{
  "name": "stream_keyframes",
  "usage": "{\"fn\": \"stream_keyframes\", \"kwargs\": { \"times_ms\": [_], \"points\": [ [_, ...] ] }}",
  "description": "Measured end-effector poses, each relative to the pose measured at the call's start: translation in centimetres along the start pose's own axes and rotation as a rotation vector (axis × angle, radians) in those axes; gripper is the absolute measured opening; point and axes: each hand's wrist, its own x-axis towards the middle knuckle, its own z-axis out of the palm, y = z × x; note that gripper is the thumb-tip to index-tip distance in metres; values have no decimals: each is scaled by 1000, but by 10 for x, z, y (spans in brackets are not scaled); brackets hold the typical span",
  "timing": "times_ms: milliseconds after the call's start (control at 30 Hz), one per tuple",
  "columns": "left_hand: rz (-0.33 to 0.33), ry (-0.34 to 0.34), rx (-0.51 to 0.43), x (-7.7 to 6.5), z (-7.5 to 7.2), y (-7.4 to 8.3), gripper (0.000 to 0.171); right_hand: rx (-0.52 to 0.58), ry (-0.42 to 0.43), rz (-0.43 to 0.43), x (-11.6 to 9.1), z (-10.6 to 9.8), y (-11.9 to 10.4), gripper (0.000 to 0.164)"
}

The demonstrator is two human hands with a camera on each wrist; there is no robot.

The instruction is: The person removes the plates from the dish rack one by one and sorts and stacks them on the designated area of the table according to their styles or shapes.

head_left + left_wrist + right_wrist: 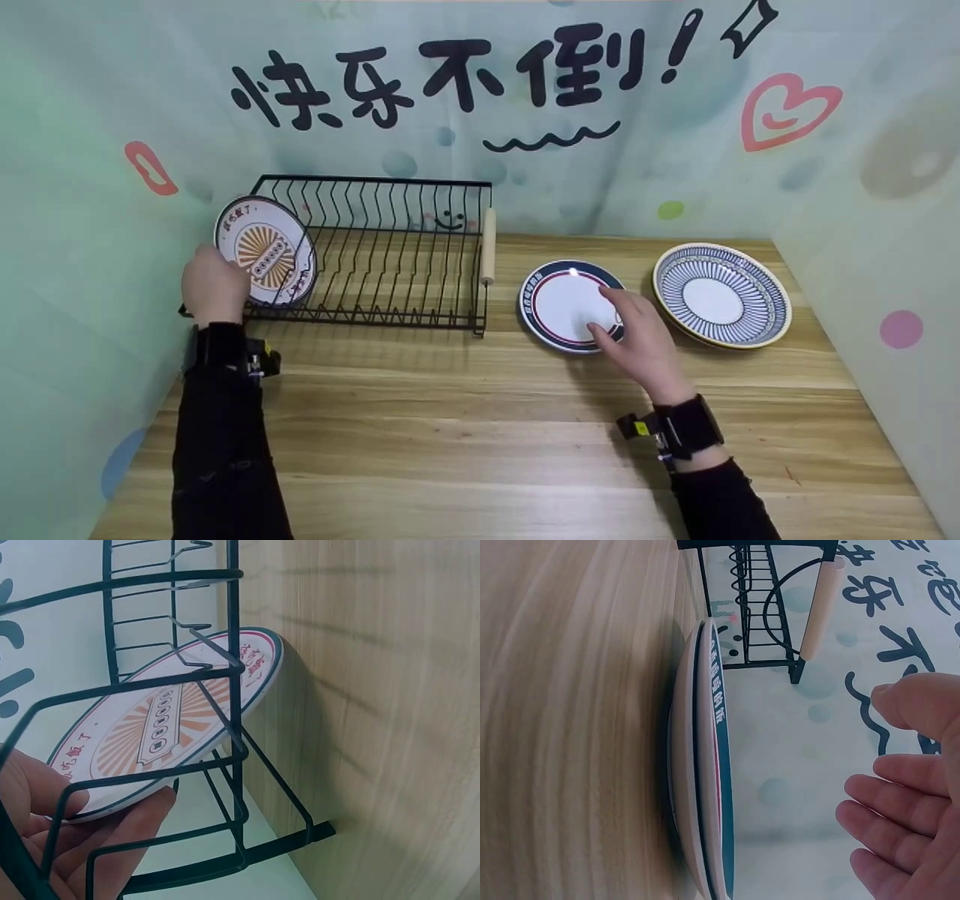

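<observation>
At the left end of the black wire dish rack (397,277), my left hand (215,285) pinches the edge of a white plate (264,251) with an orange sunburst pattern. In the left wrist view the thumb lies over the rim of this plate (150,727) and the fingers are beneath it; the plate leans among the wires. My right hand (637,337), thumb and fingers apart, hovers over the right side of a blue-rimmed white plate (562,300). Seen edge-on in the right wrist view, that plate (720,787) shows two rims, one over another. The right hand (915,795) is apart from it.
A deeper blue-and-white patterned dish (712,296) stands right of the blue-rimmed plate. The rack's wooden handle (489,246) faces the plates. A printed cloth backdrop (420,150) closes off the back and sides of the wooden table (487,450).
</observation>
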Motion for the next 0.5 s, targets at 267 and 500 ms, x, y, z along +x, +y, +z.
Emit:
{"fn": "stream_keyframes", "kwargs": {
  "times_ms": [267, 500],
  "points": [
    [5, 5, 16, 3, 2, -2, 41, -10, -20, -26, 0, 2, -5, 57],
    [12, 25, -11, 1, 2, -3, 38, 11, -3, -80, 0, 3, -10, 56]
  ]
}}
